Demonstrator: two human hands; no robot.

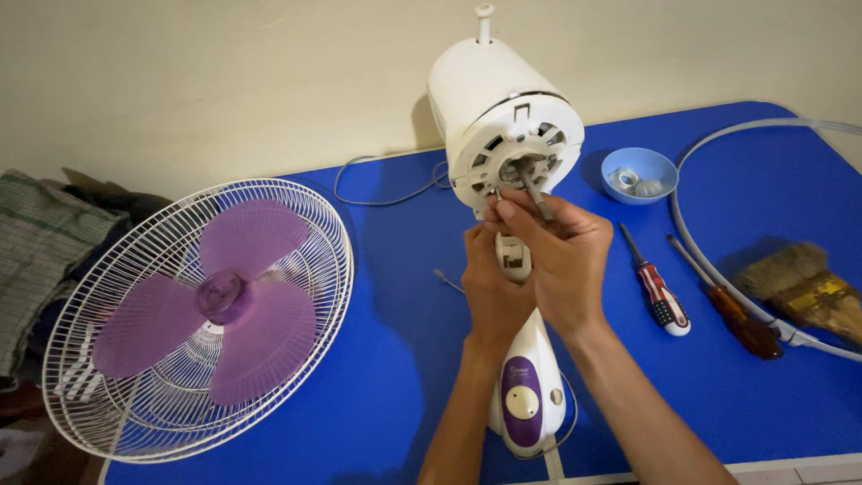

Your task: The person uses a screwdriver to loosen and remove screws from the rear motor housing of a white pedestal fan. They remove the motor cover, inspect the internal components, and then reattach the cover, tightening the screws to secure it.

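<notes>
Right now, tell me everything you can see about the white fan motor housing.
The white fan motor housing looks like glossy plastic, a rounded drum with a small knob on top. Its vented front plate faces the camera, grille and blade removed, metal shaft bared. It stands over a white and purple base on the blue table. Both hands' fingers touch its lower front.

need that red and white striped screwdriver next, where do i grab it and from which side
Take the striped screwdriver by its thick handle, the end nearest you, coming from above. It lies flat on the blue table with the thin shaft pointing away toward the blue bowl. A brown-handled screwdriver lies close on its right, so come in from the left side, where there is bare table.
</notes>
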